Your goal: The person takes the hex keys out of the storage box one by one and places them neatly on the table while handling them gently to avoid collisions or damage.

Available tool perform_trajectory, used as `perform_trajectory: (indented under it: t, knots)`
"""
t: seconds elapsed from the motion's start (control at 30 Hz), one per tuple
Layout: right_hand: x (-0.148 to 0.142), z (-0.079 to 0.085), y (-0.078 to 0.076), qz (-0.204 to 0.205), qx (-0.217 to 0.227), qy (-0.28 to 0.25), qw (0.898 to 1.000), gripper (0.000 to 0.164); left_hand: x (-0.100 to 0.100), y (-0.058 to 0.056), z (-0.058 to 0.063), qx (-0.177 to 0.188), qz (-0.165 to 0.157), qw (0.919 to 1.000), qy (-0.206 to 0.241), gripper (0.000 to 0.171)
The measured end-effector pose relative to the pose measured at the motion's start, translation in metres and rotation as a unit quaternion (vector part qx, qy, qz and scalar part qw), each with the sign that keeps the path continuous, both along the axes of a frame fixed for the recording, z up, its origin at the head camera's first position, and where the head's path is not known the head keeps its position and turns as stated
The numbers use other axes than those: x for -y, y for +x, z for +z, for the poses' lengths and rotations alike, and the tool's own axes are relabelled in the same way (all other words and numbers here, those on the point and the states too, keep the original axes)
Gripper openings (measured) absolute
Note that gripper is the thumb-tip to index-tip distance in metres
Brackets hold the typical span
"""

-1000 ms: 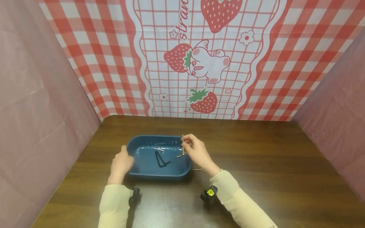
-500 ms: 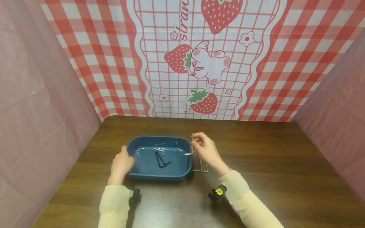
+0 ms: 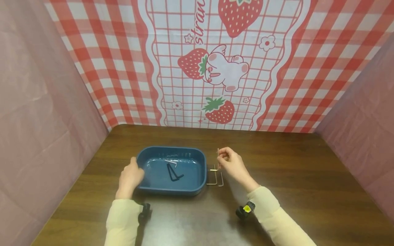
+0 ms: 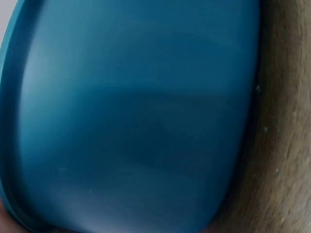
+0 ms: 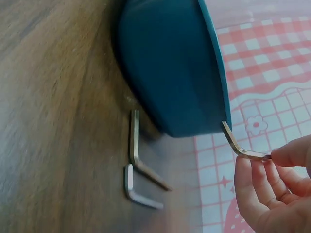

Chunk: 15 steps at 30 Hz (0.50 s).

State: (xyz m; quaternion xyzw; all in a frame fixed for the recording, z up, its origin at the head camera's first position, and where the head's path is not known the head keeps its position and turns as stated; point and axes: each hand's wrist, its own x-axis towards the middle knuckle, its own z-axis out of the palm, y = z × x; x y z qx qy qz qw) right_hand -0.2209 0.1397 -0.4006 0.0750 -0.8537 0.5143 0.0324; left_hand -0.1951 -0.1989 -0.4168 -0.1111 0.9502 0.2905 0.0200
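Observation:
In the head view my left hand (image 3: 130, 176) grips the left end of a blue tray (image 3: 172, 189); only a sliver of a finger shows in the left wrist view, beside the tray wall (image 4: 141, 116). My right hand (image 3: 236, 166), right of the tray and above the table, pinches a gold-coloured hex key (image 5: 245, 153) between thumb and fingers, its short arm pointing toward the tray. Below it, two more hex keys, a longer one (image 5: 135, 141) and a shorter one (image 5: 131, 187), lie on the table beside the tray. Black hex keys (image 3: 174, 175) and silver ones (image 3: 171, 161) lie inside the tray.
The brown wooden table (image 3: 292, 177) runs back to a red-and-white strawberry cloth (image 3: 221, 68). Pink cloth walls (image 3: 46, 119) stand at both sides. A small black camera (image 3: 244, 210) sits on the right wrist.
My right hand has moved right with the gold-coloured hex key, from over the tray's right end to past its right side. The left hand and tray stay put.

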Motion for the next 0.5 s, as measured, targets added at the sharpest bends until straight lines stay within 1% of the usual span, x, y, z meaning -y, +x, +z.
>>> perform_trajectory:
  t: [0.3, 0.5]
  knots:
    - [-0.014, -0.009, 0.002, 0.003, 0.027, 0.007, 1.000, 0.018, -0.001, 0.001, 0.002, 0.002, 0.000, 1.0000, 0.001, 0.059]
    - [-0.023, -0.014, 0.004, 0.003, 0.036, 0.015, 0.999, 0.021, -0.001, 0.001, 0.002, 0.002, -0.001, 1.0000, 0.001, 0.060]
